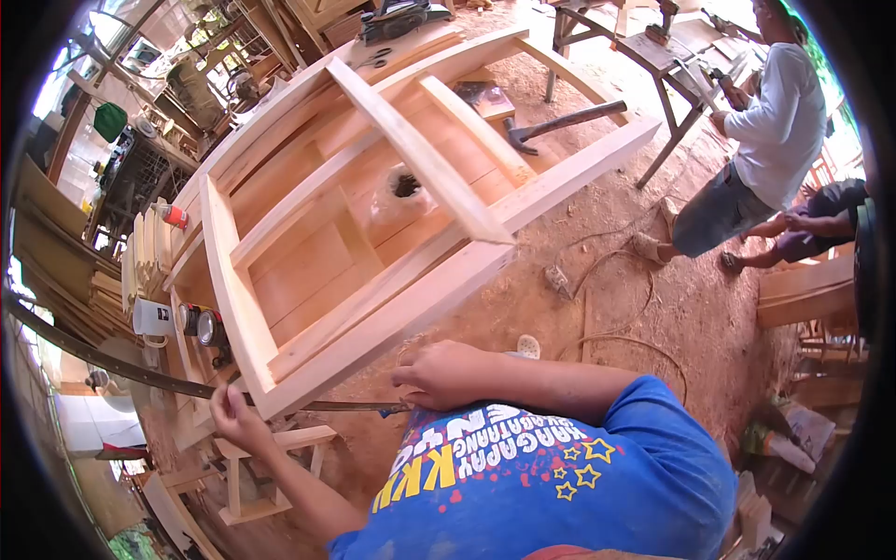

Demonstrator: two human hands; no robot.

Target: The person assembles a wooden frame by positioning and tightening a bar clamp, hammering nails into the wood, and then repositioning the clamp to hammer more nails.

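A pale wooden frame (pixel 373 308) with crosspieces lies tilted in front of me. A long, thin, dark bar (pixel 112 366) runs from the far left, past the frame's near corner, to my waist. My left hand (pixel 245 425) is at this bar beside that corner, its fingers closed around it. Close to my blue shirt, my right hand (pixel 448 373) has curled fingers near the bar's bluish end. What lies inside those fingers is hidden. A claw hammer (pixel 569 124) rests across the frame's far right part.
A white mug (pixel 152 318) and cans (pixel 211 329) stand left of the frame. A power tool (pixel 401 21) sits behind it. Another person (pixel 775 121) works at a bench (pixel 658 56) on the right. A cord (pixel 644 338) crosses the dusty floor. A small wooden stand (pixel 271 509) is lower left.
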